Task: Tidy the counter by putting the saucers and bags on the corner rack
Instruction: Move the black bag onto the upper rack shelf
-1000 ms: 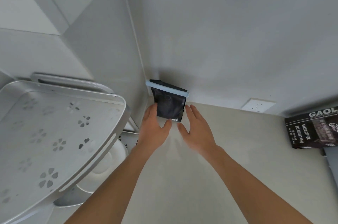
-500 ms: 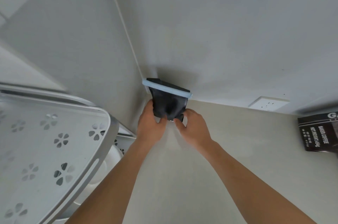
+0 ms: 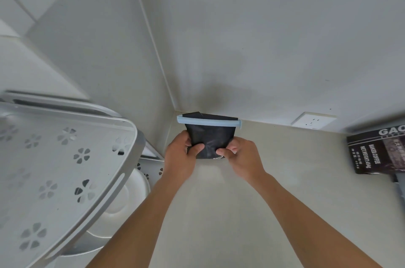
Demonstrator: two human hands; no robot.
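Looking down, we see a pale beige surface (image 3: 219, 213) running into a white wall corner. At the left stands a tall silver metal corner rack (image 3: 65, 169) with flower-shaped cut-outs in its top shelf; white round saucers (image 3: 122, 202) already sit on the lower shelf beneath. At the far right lies a large black printed coffee bag (image 3: 379, 151), well apart from the rack and not yet tidied. In the corner, between both hands, is a small black pouch sealed with a pale blue clip bar (image 3: 209, 136). Our left hand (image 3: 179, 158) and right hand (image 3: 243, 158) each form a grip that pinches a lower edge of the pouch, thumbs in front, likely to keep the soft bag upright for lifting. Whether it rests on the surface we cannot tell.
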